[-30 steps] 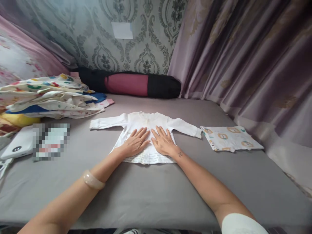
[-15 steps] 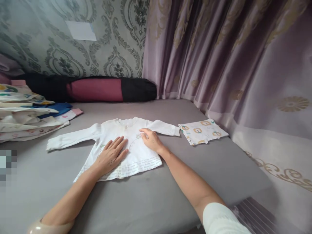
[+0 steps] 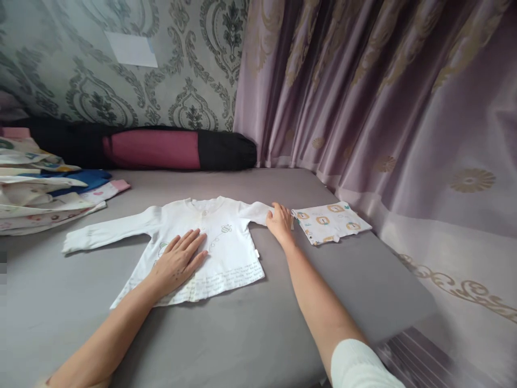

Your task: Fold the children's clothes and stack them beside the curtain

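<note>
A small white long-sleeved shirt lies spread on the bed, printed with a bee and lines of small lettering near the hem. Flat on its front rests my left hand, fingers stretched out and holding nothing. My right hand is at the end of the sleeve on the right, its fingers curled over the fabric near the cuff; the fingertips are partly hidden. Close beside that cuff lies a folded white cloth garment with orange animal prints.
The grey bed sheet runs under everything. At the left is a heap of clothes. A long black and maroon bolster lies along the patterned wall. Purple curtains hang down the right side, next to the bed's edge.
My right hand has moved right from the shirt's chest to the sleeve end. My left hand stays flat on the shirt. The view has shifted slightly.
</note>
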A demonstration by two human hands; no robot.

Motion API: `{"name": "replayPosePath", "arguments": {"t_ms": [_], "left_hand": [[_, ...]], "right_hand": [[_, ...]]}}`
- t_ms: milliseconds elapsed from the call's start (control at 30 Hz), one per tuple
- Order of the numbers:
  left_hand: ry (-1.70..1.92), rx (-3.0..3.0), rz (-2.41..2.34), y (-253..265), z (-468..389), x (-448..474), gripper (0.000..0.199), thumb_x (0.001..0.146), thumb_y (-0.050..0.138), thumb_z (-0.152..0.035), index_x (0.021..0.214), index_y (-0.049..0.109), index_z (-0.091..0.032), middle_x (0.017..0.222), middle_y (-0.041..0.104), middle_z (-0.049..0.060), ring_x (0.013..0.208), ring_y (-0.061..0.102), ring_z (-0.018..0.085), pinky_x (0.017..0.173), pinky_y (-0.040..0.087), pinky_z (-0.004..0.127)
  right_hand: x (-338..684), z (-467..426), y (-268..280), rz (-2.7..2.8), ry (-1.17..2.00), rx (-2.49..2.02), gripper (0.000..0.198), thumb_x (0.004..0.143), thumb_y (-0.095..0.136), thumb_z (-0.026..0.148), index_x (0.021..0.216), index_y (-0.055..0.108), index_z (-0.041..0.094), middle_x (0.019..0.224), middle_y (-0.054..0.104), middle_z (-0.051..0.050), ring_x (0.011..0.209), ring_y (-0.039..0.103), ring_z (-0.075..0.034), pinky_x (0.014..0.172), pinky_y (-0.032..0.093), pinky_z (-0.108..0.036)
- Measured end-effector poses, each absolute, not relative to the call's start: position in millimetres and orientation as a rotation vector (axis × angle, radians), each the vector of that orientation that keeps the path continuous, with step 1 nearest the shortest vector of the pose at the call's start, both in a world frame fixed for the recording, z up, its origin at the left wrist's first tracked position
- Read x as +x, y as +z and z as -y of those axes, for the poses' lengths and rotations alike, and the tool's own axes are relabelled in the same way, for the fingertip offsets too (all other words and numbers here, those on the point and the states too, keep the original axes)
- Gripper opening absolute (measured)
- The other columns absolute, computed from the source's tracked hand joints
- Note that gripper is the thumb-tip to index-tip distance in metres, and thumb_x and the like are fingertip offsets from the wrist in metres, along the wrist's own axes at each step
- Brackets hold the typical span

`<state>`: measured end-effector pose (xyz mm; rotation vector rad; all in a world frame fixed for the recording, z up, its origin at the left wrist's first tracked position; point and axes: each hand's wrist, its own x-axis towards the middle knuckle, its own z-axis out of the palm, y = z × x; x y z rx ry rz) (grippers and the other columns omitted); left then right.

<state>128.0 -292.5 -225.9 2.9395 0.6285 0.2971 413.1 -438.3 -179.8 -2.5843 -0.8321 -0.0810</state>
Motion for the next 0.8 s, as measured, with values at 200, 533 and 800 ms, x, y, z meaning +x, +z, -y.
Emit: {"name": "replayPosePath", "arguments": {"t_ms": [200, 533, 800], "left_hand": [[0.301, 2.942, -0.629, -227.1, 292.0, 127.7, 0.059, 0.098, 0.028, -0.053, 0.147, 0.044, -0.023, 0.155, 0.038, 0.008, 0.145, 0.032, 0.027, 0.118, 0.025, 0.05], [0.267, 2.953, -0.641, -223.5, 295.1, 129.3, 0.061, 0.099, 0.024, -0.055, 0.146, 0.044, -0.021, 0.155, 0.039, 0.009, 0.145, 0.031, 0.026, 0.119, 0.025, 0.047], [0.303, 2.964, -0.634, -222.8, 297.1, 129.9, 0.059, 0.1, 0.026, -0.053, 0.146, 0.044, -0.02, 0.155, 0.039, 0.01, 0.145, 0.032, 0.024, 0.119, 0.025, 0.045]], "right_hand": [[423.1, 450.0, -181.6, 0.8, -0.058, -2.741, 0.049, 0.088, 0.038, 0.01, 0.135, 0.051, 0.016, 0.135, 0.057, -0.017, 0.129, 0.045, -0.029, 0.104, 0.03, -0.04], [424.0, 451.7, -180.8, 0.819, -0.116, -2.902, 0.043, 0.088, 0.037, 0.006, 0.123, 0.06, 0.014, 0.127, 0.058, -0.018, 0.121, 0.049, -0.032, 0.1, 0.032, -0.042], [429.0, 453.4, -179.2, 0.842, -0.204, -2.889, 0.035, 0.09, 0.041, 0.011, 0.108, 0.071, 0.015, 0.119, 0.061, -0.018, 0.116, 0.051, -0.033, 0.095, 0.036, -0.043]]}}
